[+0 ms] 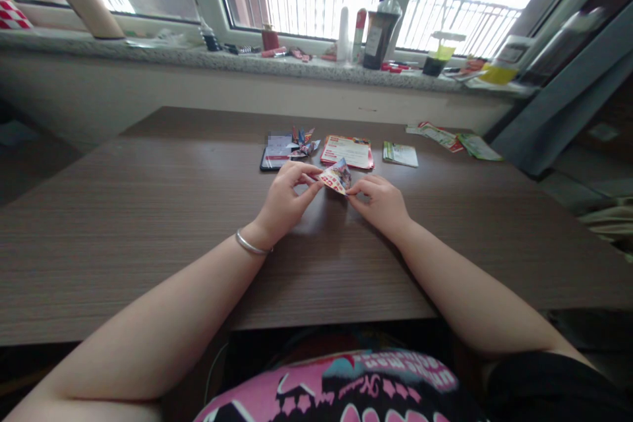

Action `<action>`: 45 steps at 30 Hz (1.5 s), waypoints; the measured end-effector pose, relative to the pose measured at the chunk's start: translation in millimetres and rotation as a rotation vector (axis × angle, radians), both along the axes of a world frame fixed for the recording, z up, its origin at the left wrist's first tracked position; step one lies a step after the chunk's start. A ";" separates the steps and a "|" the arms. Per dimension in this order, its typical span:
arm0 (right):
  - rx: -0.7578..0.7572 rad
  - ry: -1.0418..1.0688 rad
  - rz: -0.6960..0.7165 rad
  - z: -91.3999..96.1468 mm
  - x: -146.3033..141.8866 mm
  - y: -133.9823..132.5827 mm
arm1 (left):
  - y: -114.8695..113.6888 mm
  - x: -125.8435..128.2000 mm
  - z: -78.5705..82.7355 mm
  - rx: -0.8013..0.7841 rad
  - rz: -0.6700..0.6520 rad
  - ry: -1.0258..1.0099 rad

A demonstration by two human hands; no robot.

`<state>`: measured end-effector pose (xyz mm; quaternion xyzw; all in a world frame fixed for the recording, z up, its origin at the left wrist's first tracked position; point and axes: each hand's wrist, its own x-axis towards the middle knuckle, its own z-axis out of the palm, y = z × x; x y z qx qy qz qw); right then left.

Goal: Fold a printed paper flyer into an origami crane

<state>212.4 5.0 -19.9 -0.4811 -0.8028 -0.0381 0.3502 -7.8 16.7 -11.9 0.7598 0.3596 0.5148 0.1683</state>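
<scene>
The folded printed paper (337, 178) is in the air just above the table (148, 244), between the two hands and in front of the person's body. It has a pointed upper corner, and its faces carry a colourful picture and red and yellow print. The left hand (289, 194) pinches its left end between thumb and fingers; the right hand (380, 201) pinches the lower right corner with the fingertips. Neither hand is clenched, and neither has released the paper. Probably it is held at two opposite ends so that it stays steady and the folds stay in sight; the light pinch seems suited to such thin paper. The wrist of the left hand wears a silver bangle (252, 244).

Just beyond the hands lies a smartphone (275, 153) with its screen lit and facing up, perhaps placed so that it can be looked at easily. Folded paper shapes (302, 145) are at its right side; I cannot tell whether they rest partly on it. Next to them lies a stack of printed cards (347, 151), within easy reach, I suppose for convenience. To the right is a smaller stack of cards (400, 154), and farther right some printed paper pieces (479, 146) lie loosely near the far edge.

Behind the table, the granite windowsill (297, 66) carries a dark drink cup (378, 36) among other small things.
</scene>
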 end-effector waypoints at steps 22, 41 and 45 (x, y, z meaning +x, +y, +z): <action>-0.014 -0.225 0.086 4.0 -0.4 -3.2 | -5.3 11.0 -0.7 -0.738 -0.103 -0.530; 0.040 -0.044 0.003 12.4 2.9 -4.2 | -1.7 -3.0 6.1 0.115 0.148 0.342; 0.045 -0.063 0.018 9.4 4.2 0.6 | -4.3 -3.2 8.1 0.295 0.103 0.546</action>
